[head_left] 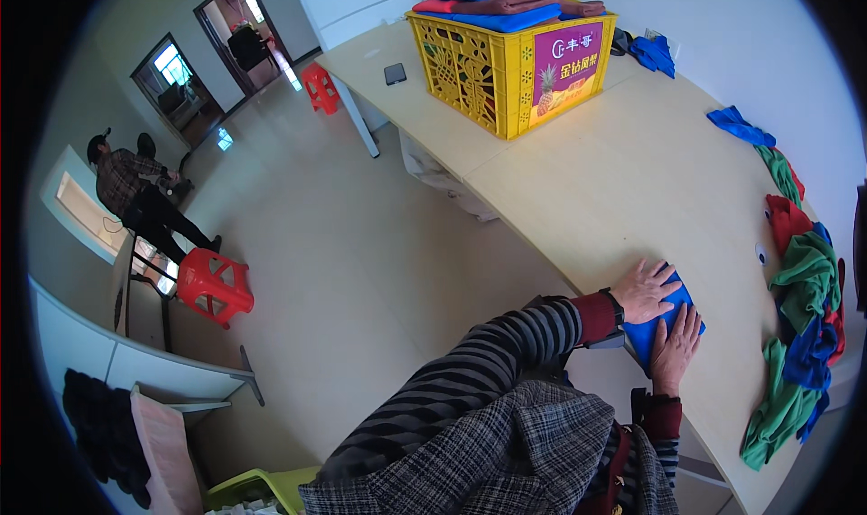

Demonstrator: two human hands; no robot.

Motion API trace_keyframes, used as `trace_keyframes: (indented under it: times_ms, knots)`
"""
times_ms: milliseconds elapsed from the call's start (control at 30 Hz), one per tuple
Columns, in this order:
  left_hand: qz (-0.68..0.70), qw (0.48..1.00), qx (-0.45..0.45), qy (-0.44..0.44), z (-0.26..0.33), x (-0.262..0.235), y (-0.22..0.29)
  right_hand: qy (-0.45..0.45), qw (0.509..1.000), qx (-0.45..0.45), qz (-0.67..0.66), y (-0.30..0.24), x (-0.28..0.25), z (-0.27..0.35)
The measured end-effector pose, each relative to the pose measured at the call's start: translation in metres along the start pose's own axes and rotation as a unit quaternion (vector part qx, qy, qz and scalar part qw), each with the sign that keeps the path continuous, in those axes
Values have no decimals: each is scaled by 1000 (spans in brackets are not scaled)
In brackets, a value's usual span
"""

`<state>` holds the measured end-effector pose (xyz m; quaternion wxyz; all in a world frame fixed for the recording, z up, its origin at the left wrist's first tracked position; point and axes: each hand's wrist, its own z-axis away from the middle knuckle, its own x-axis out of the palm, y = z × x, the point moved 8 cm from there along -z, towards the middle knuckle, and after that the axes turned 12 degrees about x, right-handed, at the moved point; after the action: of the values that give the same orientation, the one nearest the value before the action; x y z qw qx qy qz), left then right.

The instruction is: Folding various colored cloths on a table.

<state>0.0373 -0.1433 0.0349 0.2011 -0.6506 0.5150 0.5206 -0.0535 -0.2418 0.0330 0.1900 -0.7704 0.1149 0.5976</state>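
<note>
I am laying my left hand (644,293) flat over the far part of the blue cloth (643,337), fingers spread, and my right hand (675,352) flat over its near right part, fingers outstretched. Neither is gripping anything. The cloth is lying directly under both, by the table (578,181) edge nearest me, so neither hand is closer; they are hiding its long axis from me.

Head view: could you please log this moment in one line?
left hand: on blue cloth | right hand: same cloth | crate: on table, folded cloths atop
</note>
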Motion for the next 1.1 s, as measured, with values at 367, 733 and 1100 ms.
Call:
trace_keyframes:
  times_ms: [367,733,1100]
  knots:
    - [16,998,-61,-7,22,-12,-9,7,999,0,-38,18,-1,5]
    - [-10,999,-5,38,26,-1,26,-15,995,-75,-61,-11,-12,-28]
    - [-15,997,16,74,30,4,19,-31,995,-78,-46,-3,13,-34]
